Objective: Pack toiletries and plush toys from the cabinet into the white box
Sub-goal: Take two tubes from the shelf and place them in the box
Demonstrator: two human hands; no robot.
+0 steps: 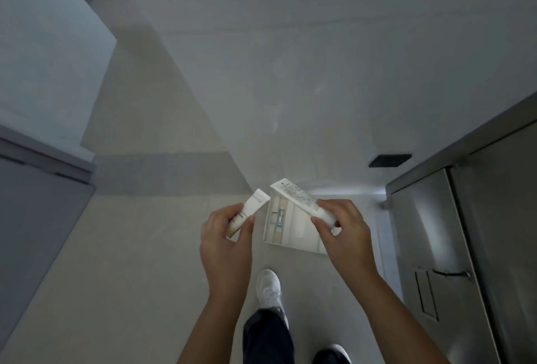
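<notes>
My left hand [225, 236] grips a small white tube [252, 206] with a tan lower end, tilted up to the right. In my right hand [343, 230] is a longer white tube [299, 198] with printed text, pinched near its cap end and pointing up to the left. Both tubes hover above the white box [268, 230], which stands on the floor below and between my hands. Inside the box lie a slim bottle-like item [279, 218] and other pale items that are hard to make out.
A grey cabinet [465, 233] with metal doors stands at the right. Another dark grey panel [35, 198] lies at the left, with a pale wall above it. A black rectangle [390, 160] sits on the floor beyond the box. My white shoe [268, 288] is below the hands.
</notes>
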